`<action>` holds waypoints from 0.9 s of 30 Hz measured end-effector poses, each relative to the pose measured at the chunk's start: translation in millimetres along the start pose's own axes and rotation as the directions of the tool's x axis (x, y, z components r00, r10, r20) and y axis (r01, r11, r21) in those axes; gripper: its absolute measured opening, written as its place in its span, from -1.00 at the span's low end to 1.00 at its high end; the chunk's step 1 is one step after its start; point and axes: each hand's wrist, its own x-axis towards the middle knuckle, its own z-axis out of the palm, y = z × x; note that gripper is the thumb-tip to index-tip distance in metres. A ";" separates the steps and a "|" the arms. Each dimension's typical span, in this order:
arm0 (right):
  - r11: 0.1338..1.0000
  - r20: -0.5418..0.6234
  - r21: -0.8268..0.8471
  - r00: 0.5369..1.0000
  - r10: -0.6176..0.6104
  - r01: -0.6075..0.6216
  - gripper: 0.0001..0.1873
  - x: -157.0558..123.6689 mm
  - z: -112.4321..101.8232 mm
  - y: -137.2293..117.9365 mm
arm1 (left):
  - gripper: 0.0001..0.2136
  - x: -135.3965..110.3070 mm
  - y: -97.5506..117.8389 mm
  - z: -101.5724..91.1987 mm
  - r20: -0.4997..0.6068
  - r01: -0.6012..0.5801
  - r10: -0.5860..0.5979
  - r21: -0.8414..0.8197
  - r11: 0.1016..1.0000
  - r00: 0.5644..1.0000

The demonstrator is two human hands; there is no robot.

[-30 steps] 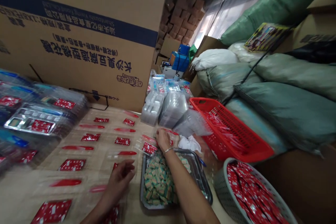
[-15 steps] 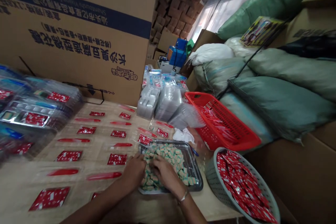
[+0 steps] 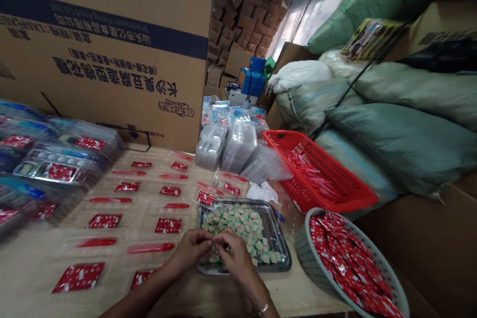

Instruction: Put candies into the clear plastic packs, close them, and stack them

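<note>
Many packs (image 3: 61, 171): stacked at far left, clear with blue and red parts, blurred
Carton (image 3: 119, 59): large, brown with a blue band, behind the packs, its print upside down
Sachets (image 3: 80, 277): red with pale spots, in columns on the table (image 3: 298, 293), alternating with red sticks (image 3: 151, 248)
Left hand (image 3: 194, 248): over the tray's left edge, thumb and fingertips pinched together
Shells (image 3: 238, 146): clear, nested in stacks beyond the tray
Right hand (image 3: 234, 253): over the pieces, its pinched fingertips meeting the left hand's
Grip: too small to tell whether either hand grasps a piece
Pieces (image 3: 242, 223): green and beige, spread in the dark tray (image 3: 281, 243), under and beyond the hands
White wad (image 3: 262, 192): crumpled, just past the tray's far side
Red basket (image 3: 357, 201): holding red sticks, beside the sacks
Bin (image 3: 316, 263): grey, perforated, full of sachets, right of the tray
Sacks (image 3: 402, 149): green and grey, piled at right
</note>
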 end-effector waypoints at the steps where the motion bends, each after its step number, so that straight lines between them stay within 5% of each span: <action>1: 1.000 -0.011 -0.006 1.000 0.022 -0.022 -0.81 0.4 1.8 0.1 | -0.81 -1.5 0.5 -1.4 0.017 -0.004 0.004 -0.007 1.000 1.000; 5: 0.987 -0.039 -0.113 0.993 0.110 -0.114 -0.90 7.3 2.2 7.9 | -0.80 -3.7 -4.9 -6.0 -0.023 0.003 -0.003 -0.039 0.999 1.000; 9: 0.872 -0.119 -0.474 0.990 0.076 -0.124 -0.76 20.2 -4.5 16.3 | -0.82 -1.6 -12.8 -7.5 -0.105 0.023 -0.027 -0.037 0.999 0.994; 12: 0.847 -0.097 -0.520 0.993 0.064 -0.105 -0.80 24.1 -9.7 18.2 | -0.85 -0.7 -13.1 -9.0 -0.146 0.042 -0.048 -0.047 0.998 0.988; 16: 0.978 -0.115 -0.086 0.977 0.182 -0.192 -0.98 17.8 -6.3 17.9 | -0.85 -0.6 -9.4 -8.8 -0.227 0.054 -0.073 -0.091 0.994 0.971; 20: 0.820 0.045 0.470 0.937 0.347 -0.327 -0.70 9.3 15.2 12.8 | -0.84 -0.5 -9.4 -3.5 -0.257 0.005 -0.036 -0.121 0.993 0.966; 27: 0.820 -0.032 0.456 0.915 0.403 -0.345 -0.69 -2.7 33.1 10.9 | -0.76 -9.6 -12.1 -9.4 -0.130 0.023 -0.040 -0.124 0.992 0.991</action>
